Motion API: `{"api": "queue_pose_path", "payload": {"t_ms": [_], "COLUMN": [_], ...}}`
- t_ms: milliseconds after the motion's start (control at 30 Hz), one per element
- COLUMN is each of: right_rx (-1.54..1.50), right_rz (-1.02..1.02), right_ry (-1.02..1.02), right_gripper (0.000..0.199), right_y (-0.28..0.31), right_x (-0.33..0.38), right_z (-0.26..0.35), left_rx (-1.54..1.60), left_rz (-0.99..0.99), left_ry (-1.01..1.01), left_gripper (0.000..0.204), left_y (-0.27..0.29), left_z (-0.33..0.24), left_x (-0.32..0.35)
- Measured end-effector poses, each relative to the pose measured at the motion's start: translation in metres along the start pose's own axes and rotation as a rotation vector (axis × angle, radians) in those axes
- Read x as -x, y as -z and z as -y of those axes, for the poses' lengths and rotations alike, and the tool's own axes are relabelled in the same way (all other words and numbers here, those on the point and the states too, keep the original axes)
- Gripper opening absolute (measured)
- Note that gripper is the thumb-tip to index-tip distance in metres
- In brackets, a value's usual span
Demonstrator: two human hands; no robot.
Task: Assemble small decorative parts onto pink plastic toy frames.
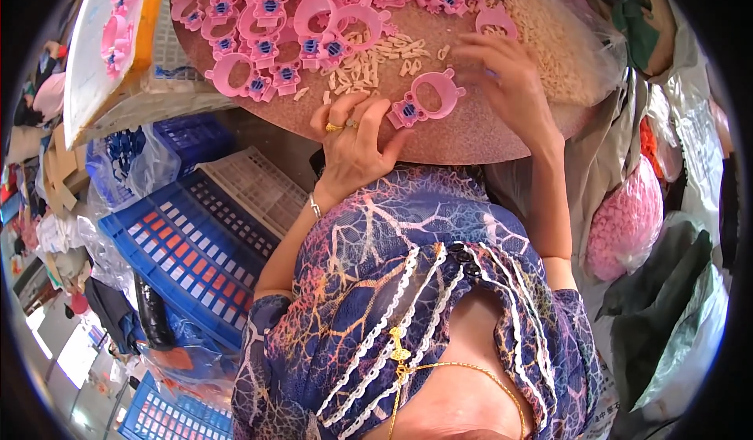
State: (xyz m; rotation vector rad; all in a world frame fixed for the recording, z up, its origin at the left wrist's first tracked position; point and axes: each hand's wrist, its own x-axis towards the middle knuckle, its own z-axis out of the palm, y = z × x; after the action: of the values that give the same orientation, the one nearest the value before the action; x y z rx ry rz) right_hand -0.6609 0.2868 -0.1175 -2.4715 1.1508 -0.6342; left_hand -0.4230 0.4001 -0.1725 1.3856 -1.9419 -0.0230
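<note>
Head view shows our left hand (351,143) curled at the round table's near edge, just beside a pink ring-shaped plastic part (420,111) with a blue inset, which lies between our hands. Our right hand (506,79), blurred, is raised right of that part. We cannot tell whether either hand grips anything. Small cream pieces (361,71) lie beyond.

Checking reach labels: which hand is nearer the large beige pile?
Right. The right hand is at the left edge of the pile; the left hand is farther left, beside a pink ring part.
</note>
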Motion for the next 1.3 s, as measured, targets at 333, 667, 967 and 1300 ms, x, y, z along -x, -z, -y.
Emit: {"api": "queue_pose_path", "payload": {"t_ms": [333,667,967,1300], "right_rx": [0.159,-0.476,0.071,0.148], "right_rz": [0.078,-0.138,-0.244,-0.249], "right_ry": [0.117,-0.474,-0.103,-0.064], "right_gripper": [0.031,0.013,0.016,0.017], "right_y": [-0.013,-0.024,-0.041,-0.035], "right_x": [-0.031,0.011,0.017,0.022], "right_z": [-0.011,0.065,0.065,0.067], "left_rx": [-0.011,0.069,0.061,0.054], "left_rz": [-0.013,-0.050,0.010,-0.129], "left_ry": [0.012,0.056,-0.012,-0.008], "left_gripper": [0.062,0.049,0.058,0.046], "left_y": [-0.005,-0.010,-0.010,-0.011], "left_z": [-0.007,-0.003,-0.001,0.000], "left_x": [-0.007,-0.008,-0.010,-0.008]}}
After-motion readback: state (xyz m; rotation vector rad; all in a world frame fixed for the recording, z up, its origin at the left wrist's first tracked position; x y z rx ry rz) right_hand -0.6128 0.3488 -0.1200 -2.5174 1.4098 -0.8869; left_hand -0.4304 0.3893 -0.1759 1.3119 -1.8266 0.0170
